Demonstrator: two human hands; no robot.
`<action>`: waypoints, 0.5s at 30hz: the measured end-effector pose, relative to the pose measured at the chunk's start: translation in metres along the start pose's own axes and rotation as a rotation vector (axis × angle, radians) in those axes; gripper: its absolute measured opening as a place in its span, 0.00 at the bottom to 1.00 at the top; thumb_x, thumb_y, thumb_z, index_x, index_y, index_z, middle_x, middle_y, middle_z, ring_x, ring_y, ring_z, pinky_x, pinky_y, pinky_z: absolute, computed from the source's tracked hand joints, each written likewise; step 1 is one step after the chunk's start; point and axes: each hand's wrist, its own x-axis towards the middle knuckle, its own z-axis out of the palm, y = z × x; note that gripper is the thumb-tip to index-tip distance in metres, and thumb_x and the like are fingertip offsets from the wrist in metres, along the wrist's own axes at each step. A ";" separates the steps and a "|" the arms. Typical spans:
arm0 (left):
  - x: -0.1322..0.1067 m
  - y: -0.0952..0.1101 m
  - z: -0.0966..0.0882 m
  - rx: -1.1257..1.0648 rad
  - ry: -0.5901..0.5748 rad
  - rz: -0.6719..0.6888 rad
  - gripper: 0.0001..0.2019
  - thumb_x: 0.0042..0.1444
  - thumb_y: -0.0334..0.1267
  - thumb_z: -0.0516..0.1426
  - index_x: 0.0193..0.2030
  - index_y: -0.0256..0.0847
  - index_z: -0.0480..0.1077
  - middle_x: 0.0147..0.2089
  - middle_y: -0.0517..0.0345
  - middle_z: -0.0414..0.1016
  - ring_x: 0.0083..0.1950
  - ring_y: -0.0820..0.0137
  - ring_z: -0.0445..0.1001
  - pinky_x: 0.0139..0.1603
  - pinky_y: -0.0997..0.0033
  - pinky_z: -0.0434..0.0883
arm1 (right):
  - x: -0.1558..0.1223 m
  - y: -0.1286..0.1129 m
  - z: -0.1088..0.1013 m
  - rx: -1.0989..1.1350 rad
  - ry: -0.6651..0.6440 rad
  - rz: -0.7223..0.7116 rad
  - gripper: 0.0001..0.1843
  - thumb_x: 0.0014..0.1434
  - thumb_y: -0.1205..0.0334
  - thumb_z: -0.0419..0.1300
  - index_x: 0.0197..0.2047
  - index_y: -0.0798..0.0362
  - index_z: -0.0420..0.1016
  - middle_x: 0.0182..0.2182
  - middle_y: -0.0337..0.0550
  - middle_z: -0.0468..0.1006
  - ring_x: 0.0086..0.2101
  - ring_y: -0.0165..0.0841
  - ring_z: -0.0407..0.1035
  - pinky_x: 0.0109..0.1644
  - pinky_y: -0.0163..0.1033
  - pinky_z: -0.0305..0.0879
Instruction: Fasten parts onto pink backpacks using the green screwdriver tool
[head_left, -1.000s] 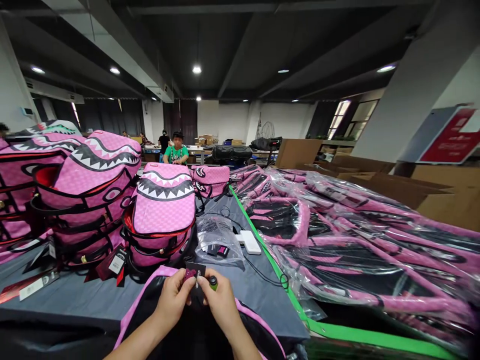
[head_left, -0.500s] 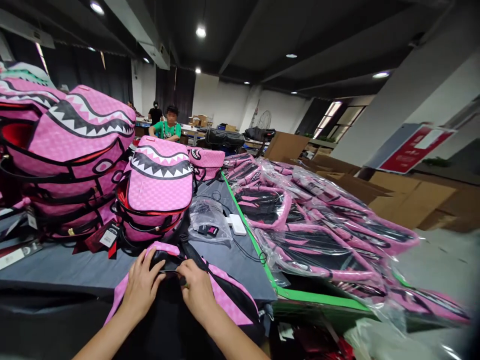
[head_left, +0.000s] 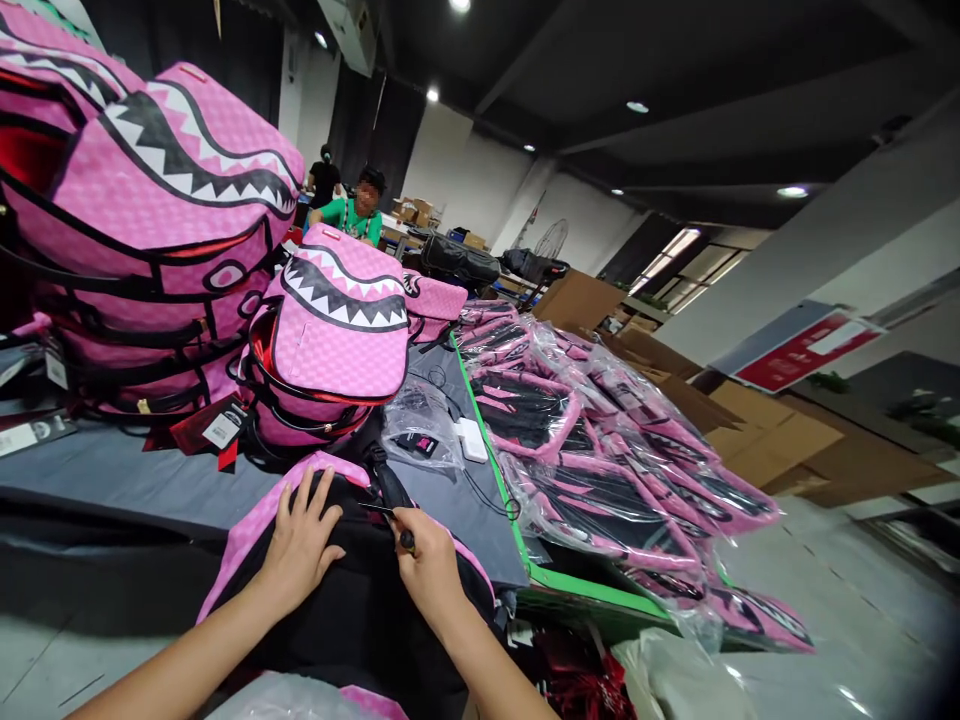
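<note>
A pink backpack with a black back panel lies face down at the near table edge. My left hand rests flat on that panel with its fingers spread. Beside it, my right hand is closed in a pinch on a small dark tool whose thin tip reaches left toward the bag's black top strap. What the tip touches is too small to tell.
Pink shark-mouth backpacks are stacked on the grey table at left and behind. Bagged backpacks in clear plastic pile up at right past a green edge. Cardboard boxes stand further right. A person in green sits far back.
The view has swung right and closer. The small tag my hands held a second ago is gone from them; my left hand has flattened on the black panel, my right still pinches the tool.
</note>
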 end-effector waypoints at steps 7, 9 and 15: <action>0.004 -0.002 -0.005 0.003 -0.054 -0.001 0.16 0.48 0.37 0.70 0.40 0.38 0.72 0.76 0.36 0.51 0.76 0.34 0.48 0.69 0.31 0.55 | -0.015 -0.005 -0.005 -0.085 -0.448 0.088 0.23 0.47 0.80 0.55 0.42 0.50 0.79 0.37 0.41 0.83 0.40 0.36 0.78 0.40 0.33 0.63; 0.003 0.004 -0.008 0.026 -0.046 -0.007 0.14 0.49 0.36 0.70 0.40 0.38 0.72 0.76 0.37 0.50 0.76 0.34 0.47 0.69 0.31 0.56 | -0.016 -0.003 -0.004 -0.083 -0.367 0.104 0.19 0.53 0.77 0.55 0.42 0.51 0.79 0.37 0.42 0.83 0.39 0.36 0.78 0.40 0.34 0.63; -0.003 0.021 -0.014 0.068 -0.082 0.003 0.11 0.54 0.27 0.63 0.44 0.40 0.75 0.66 0.41 0.68 0.66 0.47 0.67 0.63 0.41 0.65 | -0.011 0.009 -0.009 0.047 -0.021 0.000 0.11 0.65 0.66 0.54 0.44 0.53 0.77 0.35 0.44 0.83 0.34 0.35 0.77 0.37 0.34 0.65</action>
